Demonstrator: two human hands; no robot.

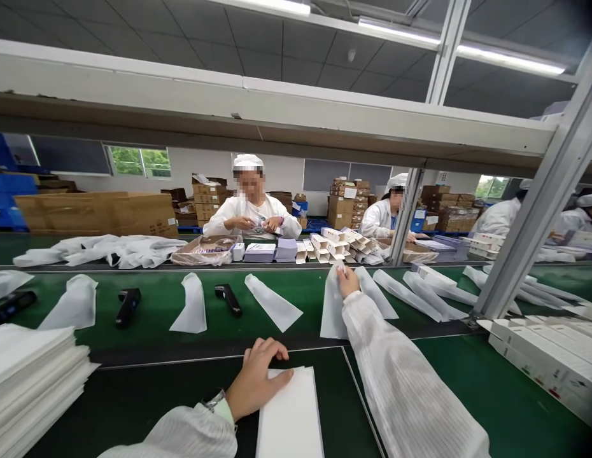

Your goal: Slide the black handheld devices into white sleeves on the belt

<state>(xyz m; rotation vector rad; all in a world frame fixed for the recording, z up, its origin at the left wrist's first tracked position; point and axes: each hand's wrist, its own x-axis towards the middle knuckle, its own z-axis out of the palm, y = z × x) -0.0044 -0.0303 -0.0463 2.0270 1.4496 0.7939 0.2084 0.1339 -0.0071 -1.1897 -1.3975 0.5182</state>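
My left hand (258, 376) rests on the near end of a flat white sheet (292, 416) on the dark table, with the fingers curled loosely over its top edge. My right hand (347, 281) reaches out over the green conveyor belt (153, 299) and pinches the top of a white foam pouch (332, 308) lying on it. Several more white pouches lie along the belt, such as one white pouch (273, 303) to the left and another white pouch (384, 294) right beside my hand. Two black handheld devices (127, 305) (228, 299) lie on the belt between the pouches.
A stack of white sheets (31, 375) stands at my left. Long white boxes (549, 362) are piled at the right. A slanted metal post (535, 210) rises at the right. Across the belt, people in white coats and caps (251, 213) work among small cartons (334, 245).
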